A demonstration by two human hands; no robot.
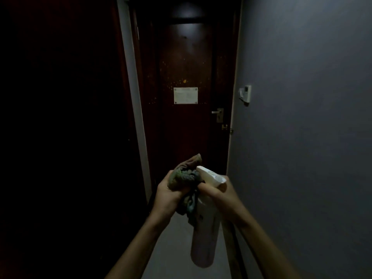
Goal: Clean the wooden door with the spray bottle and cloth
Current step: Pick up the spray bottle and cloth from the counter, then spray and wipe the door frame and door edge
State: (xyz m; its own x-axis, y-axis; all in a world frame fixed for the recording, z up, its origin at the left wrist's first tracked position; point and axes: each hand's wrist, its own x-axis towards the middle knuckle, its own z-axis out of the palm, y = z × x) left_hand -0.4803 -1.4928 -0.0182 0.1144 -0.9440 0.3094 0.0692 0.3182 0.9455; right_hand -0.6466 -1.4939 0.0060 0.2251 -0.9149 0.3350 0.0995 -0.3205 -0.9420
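Observation:
The dark wooden door [185,63] stands shut at the end of a dim, narrow corridor, speckled with small droplets above a white notice [185,95]. My left hand [171,193] grips a crumpled greenish cloth [184,176] at waist height. Right beside it, my right hand [218,193] holds a white spray bottle [204,236] by its neck, the nozzle pointing toward the cloth and the door. Both hands are well short of the door.
A metal lever handle [217,112] and a latch [225,127] sit on the door's right side. A grey wall [302,117] with a small white switch box [245,93] runs along the right. The left side is dark. Pale floor [175,248] lies below.

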